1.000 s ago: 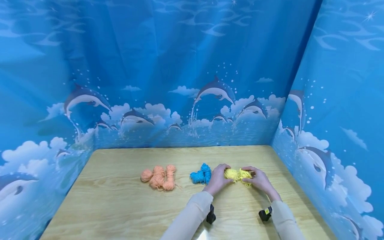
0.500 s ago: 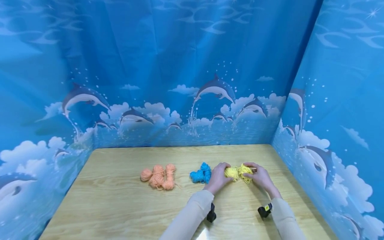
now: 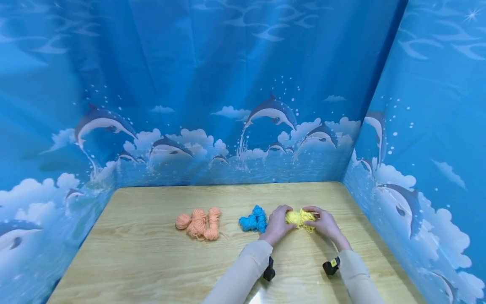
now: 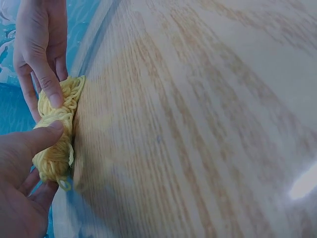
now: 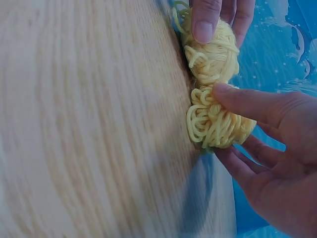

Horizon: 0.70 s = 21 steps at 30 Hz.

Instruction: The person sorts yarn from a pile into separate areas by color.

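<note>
In the head view, two bundles of yellow yarn lie against each other at the right of the table. My left hand (image 3: 278,224) grips the rounder yellow yarn ball (image 5: 218,54), thumb on the near side and fingers round the far side. The looser, loopy yellow yarn bundle (image 5: 218,124) is held by my right hand (image 3: 323,222) between thumb and fingers. The left wrist view shows both thumbs on the yarn, close together. Just left of my left hand sits blue yarn (image 3: 253,219), its right edge close to the knuckles.
Several peach yarn bundles (image 3: 199,224) are grouped farther left on the wooden table (image 3: 152,261), with a loose strand at their right. A blue dolphin-print curtain (image 3: 212,105) rises behind the table and along its sides. Black wrist cameras (image 3: 331,266) hang under both sleeves.
My right hand has shifted slightly left with the looser yellow bundle, bringing it tighter against the rounder one. My left hand stays on its ball; the blue and peach yarn stay put.
</note>
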Available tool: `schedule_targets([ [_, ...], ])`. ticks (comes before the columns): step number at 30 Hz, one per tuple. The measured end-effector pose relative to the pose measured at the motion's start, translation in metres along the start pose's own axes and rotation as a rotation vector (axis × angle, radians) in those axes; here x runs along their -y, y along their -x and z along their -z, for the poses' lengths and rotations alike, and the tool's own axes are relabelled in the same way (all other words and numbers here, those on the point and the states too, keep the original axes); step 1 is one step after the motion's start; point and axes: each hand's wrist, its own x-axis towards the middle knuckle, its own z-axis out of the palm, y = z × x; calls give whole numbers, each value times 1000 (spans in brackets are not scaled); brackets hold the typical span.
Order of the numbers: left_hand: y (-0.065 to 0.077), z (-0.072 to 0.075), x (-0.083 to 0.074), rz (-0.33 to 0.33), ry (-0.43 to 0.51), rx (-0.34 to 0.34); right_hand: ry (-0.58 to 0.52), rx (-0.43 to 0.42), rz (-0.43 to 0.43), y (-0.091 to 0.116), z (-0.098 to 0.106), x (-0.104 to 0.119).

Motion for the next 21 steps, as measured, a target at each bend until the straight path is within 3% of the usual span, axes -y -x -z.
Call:
schedule_targets([
  [12,-6,9,1,5,-2,42,34,-4,-12,1,6,3],
  [21,4,25,-2,-42,70,37,-52,-113,17,12,11,4],
])
